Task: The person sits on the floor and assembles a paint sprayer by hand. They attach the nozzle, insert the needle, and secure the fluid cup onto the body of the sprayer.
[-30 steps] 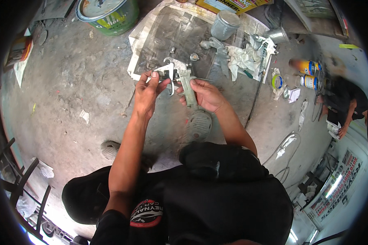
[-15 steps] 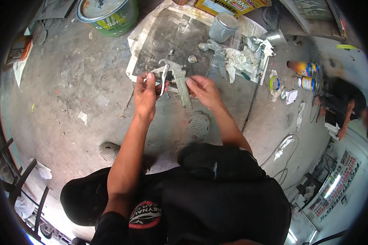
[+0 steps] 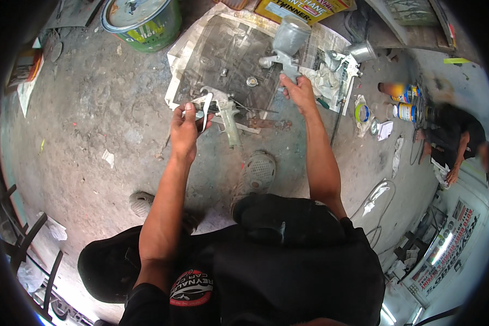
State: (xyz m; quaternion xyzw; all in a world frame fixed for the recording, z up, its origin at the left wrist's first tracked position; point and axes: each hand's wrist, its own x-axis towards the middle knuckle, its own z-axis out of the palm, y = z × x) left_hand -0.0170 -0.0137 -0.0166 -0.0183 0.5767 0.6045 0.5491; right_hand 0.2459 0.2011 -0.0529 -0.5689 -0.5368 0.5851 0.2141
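My left hand (image 3: 185,130) is closed around the front of a worn spray gun (image 3: 229,122), by its pale trigger (image 3: 207,103). This gun's hook points up and its greenish-grey handle hangs down over the edge of the newspaper (image 3: 182,76). Farther right, my right hand (image 3: 299,93) grips the handle of a second spray gun (image 3: 286,63). A grey metal cup (image 3: 292,35) sits on top of that gun. Between the two hands, a small round metal part (image 3: 252,81) and a smaller fitting (image 3: 224,71) lie on the paper.
A green paint bucket (image 3: 146,30) stands at the far left. Behind the paper is a yellow box-like container (image 3: 304,10). Crumpled rags (image 3: 326,81) and a metal cup (image 3: 362,51) lie at the right. Cans (image 3: 407,111) and a crouching person (image 3: 456,136) are farther right.
My right hand has left the first gun's handle, moved up and right, and taken hold of the second gun. The left hand with the first gun has shifted slightly left.
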